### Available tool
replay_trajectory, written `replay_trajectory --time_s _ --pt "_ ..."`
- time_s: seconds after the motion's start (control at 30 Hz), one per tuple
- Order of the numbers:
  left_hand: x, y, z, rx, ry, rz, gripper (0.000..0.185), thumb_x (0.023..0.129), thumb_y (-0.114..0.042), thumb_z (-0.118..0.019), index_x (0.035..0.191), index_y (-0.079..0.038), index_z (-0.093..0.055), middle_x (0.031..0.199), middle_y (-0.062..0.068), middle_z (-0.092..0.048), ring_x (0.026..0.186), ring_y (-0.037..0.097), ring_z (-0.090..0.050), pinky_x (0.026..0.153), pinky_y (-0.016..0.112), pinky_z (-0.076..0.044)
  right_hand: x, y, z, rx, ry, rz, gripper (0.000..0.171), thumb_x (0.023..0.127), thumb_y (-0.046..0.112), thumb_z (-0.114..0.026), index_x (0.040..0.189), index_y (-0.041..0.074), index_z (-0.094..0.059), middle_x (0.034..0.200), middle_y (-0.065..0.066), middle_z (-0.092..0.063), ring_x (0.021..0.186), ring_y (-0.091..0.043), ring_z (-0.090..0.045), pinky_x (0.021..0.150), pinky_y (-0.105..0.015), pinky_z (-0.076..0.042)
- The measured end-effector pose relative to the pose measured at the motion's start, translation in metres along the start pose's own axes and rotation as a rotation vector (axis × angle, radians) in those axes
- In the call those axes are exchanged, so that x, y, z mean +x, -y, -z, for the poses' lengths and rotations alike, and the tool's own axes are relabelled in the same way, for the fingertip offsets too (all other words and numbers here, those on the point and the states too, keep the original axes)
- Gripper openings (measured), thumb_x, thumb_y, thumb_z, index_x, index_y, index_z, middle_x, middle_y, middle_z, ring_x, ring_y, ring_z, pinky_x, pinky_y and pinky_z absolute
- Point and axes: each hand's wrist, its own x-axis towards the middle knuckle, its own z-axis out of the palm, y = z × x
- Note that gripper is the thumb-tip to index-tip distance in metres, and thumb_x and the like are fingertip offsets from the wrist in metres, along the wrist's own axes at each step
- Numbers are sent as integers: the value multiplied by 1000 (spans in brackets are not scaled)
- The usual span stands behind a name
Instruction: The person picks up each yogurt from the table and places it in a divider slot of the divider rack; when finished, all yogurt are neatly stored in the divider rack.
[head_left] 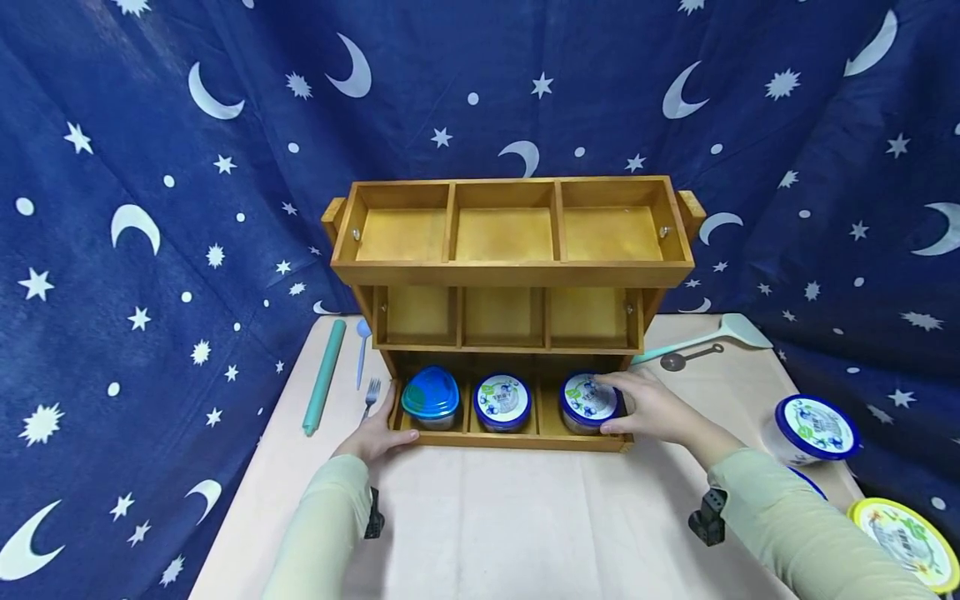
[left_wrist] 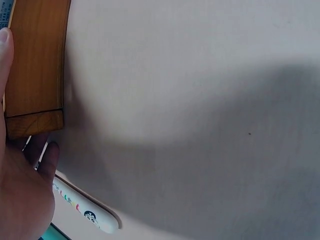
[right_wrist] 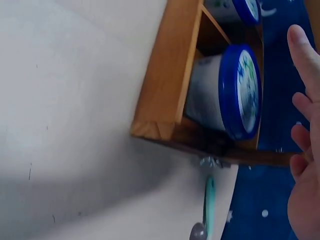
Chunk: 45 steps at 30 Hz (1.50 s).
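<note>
A wooden three-tier box (head_left: 512, 275) stands opened out, each tier split into three compartments. In its bottom tier sit a blue-lidded container (head_left: 431, 397) at left, a tub (head_left: 502, 402) in the middle and another tub (head_left: 591, 402) at right, both with blue rims and printed lids. My left hand (head_left: 375, 432) grips the bottom tier's left front corner, thumb over the front wall and fingers round the side. My right hand (head_left: 648, 406) is spread beside the right tub, thumb and forefinger near its lid. In the right wrist view, that hand's fingers (right_wrist: 305, 60) stand apart from the tub.
Left of the box lie a teal rod (head_left: 325, 379), a blue spoon (head_left: 362, 350) and a fork (head_left: 371, 395). To its right are a pale green spatula (head_left: 738, 331) and a dark measuring spoon (head_left: 675, 362). A blue-lidded tub (head_left: 817, 429) and a yellow-lidded tub (head_left: 906, 543) stand by the right arm.
</note>
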Motion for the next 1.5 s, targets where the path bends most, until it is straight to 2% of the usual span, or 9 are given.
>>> replay_trajectory --time_s 0.23,0.6,0.9,1.07,1.23,1.5 --pt "0 -1 0 -14 3 9 111 76 -52 -72 151 -29 6 154 19 -9 136 45 -16 107 59 -15 -15 -17 11 27 27 -108 91 67 59 -74 134 1 -49 135 -23 -47 124 -45 -36 96 -65 -28" --pt "1 -1 0 -9 -3 -30 113 75 -52 -72 151 -28 7 155 17 -7 137 43 -15 108 57 -14 -49 -46 30 -22 73 -252 98 65 69 -68 137 6 -46 136 -24 -45 110 -35 -40 86 -59 -38" --pt "-1 -5 -1 27 -15 -25 112 76 -51 -72 152 -21 5 153 22 -14 135 45 -21 108 55 -18 -76 -67 45 -63 87 -244 89 67 64 -69 132 6 -52 130 -25 -49 106 -37 -43 80 -57 -39" --pt "-2 -5 -1 33 -19 -20 113 75 -52 -72 152 -22 5 152 23 -15 134 46 -23 107 56 -19 -87 -78 46 -56 115 -289 90 68 62 -71 134 5 -49 130 -30 -46 106 -43 -41 81 -63 -36" --pt "-2 -3 -1 34 -28 -18 113 75 -54 -72 152 -22 5 151 25 -16 132 48 -25 106 58 -20 -99 -90 47 -36 143 -328 89 70 58 -72 136 3 -45 130 -35 -43 113 -54 -37 83 -70 -30" --pt "0 -5 -2 1 -9 -1 111 76 -50 -72 152 -23 5 153 23 -13 134 48 -22 106 59 -19 -124 -96 42 1 205 -359 80 79 50 -70 136 -1 -45 124 -35 -49 112 -58 -42 78 -69 -38"
